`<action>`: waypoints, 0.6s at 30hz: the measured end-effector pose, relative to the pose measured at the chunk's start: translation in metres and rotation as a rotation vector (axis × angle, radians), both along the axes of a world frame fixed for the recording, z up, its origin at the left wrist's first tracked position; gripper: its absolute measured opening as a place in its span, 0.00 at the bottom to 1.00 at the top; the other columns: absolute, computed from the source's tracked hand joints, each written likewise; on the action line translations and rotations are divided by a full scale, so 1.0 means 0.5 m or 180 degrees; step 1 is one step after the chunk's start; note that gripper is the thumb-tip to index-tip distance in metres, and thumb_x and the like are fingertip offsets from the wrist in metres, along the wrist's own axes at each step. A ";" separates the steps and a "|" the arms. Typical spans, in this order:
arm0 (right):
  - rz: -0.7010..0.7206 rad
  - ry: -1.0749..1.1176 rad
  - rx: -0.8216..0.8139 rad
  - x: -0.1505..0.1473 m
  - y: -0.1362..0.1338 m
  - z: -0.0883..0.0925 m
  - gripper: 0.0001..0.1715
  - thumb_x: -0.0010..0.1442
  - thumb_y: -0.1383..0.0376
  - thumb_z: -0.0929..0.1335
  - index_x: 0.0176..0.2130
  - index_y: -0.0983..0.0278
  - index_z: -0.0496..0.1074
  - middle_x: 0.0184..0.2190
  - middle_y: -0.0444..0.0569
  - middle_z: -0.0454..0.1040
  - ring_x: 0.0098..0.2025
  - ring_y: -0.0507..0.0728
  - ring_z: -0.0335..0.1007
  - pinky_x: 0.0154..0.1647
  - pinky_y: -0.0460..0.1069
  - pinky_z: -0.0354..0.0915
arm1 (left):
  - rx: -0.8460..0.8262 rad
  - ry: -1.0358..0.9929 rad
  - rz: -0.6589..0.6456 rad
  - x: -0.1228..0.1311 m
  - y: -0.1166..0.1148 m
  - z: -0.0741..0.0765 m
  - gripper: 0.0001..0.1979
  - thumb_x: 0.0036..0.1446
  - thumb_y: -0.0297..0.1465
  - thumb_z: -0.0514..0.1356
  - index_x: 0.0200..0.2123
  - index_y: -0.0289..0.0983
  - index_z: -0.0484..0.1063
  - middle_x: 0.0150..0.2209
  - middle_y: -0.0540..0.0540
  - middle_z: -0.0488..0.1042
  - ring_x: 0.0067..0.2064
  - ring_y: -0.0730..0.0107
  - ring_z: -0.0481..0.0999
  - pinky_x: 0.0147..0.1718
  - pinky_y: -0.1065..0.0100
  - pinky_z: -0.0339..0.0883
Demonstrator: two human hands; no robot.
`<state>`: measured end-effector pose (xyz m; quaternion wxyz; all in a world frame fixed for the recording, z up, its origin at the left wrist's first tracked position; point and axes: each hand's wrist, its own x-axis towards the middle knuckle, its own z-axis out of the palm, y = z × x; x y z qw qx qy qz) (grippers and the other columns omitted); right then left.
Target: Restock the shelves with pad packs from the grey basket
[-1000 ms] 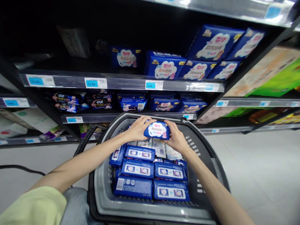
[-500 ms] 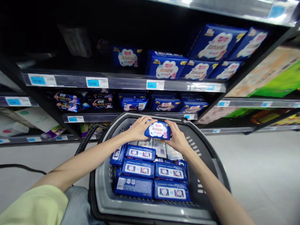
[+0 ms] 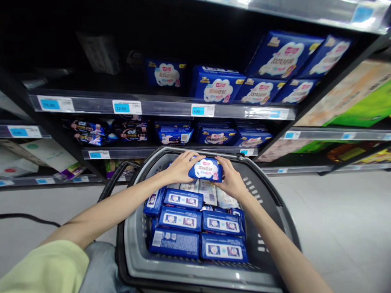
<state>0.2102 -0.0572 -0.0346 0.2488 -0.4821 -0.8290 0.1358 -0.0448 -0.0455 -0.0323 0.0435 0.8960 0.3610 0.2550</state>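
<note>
Left hand and right hand closed on opposite ends of blue pack, long axis lying crosswise between them (neither nearer), over far end of basket.

Your basket sits just in front of you, rows of packs lying inside it. Above its far end a single pack is gripped between your left hand, on its left, and your right hand, on its right. Behind the basket stand shelves, with more packages on them.

Stocked shelves — price tags, grey floor
</note>
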 end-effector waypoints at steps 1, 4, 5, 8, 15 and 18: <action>-0.0001 0.0000 -0.0011 0.000 0.000 0.000 0.51 0.48 0.67 0.74 0.66 0.56 0.54 0.67 0.56 0.60 0.59 0.70 0.69 0.47 0.63 0.75 | 0.0000 0.0005 -0.0002 0.000 0.000 0.000 0.41 0.47 0.31 0.66 0.65 0.36 0.58 0.58 0.38 0.65 0.59 0.51 0.64 0.60 0.54 0.62; -0.0002 0.0001 -0.0019 0.000 0.000 0.001 0.51 0.48 0.67 0.74 0.66 0.56 0.54 0.67 0.56 0.60 0.59 0.71 0.69 0.47 0.63 0.75 | 0.0001 -0.0002 -0.0008 0.000 0.000 0.000 0.41 0.47 0.30 0.65 0.65 0.37 0.58 0.58 0.38 0.65 0.59 0.51 0.64 0.60 0.53 0.62; 0.0005 0.0004 -0.0011 0.000 0.000 0.001 0.51 0.48 0.67 0.74 0.66 0.56 0.54 0.67 0.56 0.60 0.59 0.71 0.69 0.47 0.64 0.75 | 0.0003 -0.0008 -0.0011 0.000 0.000 0.000 0.41 0.47 0.30 0.65 0.65 0.37 0.58 0.58 0.38 0.65 0.59 0.51 0.64 0.60 0.53 0.62; 0.0025 0.0012 0.0012 0.000 0.000 0.001 0.52 0.48 0.67 0.74 0.67 0.55 0.54 0.67 0.56 0.60 0.59 0.71 0.69 0.47 0.63 0.75 | 0.0005 -0.0014 -0.0013 0.000 0.000 -0.001 0.41 0.47 0.30 0.65 0.65 0.38 0.58 0.58 0.38 0.65 0.59 0.51 0.64 0.60 0.53 0.62; -0.0002 -0.0028 -0.0012 0.000 0.000 0.002 0.52 0.48 0.67 0.74 0.67 0.55 0.54 0.67 0.55 0.60 0.59 0.70 0.69 0.47 0.63 0.76 | 0.0036 0.0024 0.0000 0.000 0.001 -0.001 0.41 0.47 0.30 0.65 0.65 0.37 0.58 0.58 0.38 0.65 0.59 0.51 0.64 0.60 0.53 0.63; 0.0010 -0.0021 0.0004 0.000 0.000 0.002 0.52 0.49 0.67 0.74 0.67 0.54 0.54 0.67 0.54 0.60 0.61 0.70 0.68 0.48 0.63 0.75 | 0.0050 0.0022 -0.0002 0.000 0.001 -0.002 0.41 0.47 0.30 0.65 0.65 0.37 0.58 0.58 0.38 0.65 0.59 0.51 0.64 0.60 0.52 0.63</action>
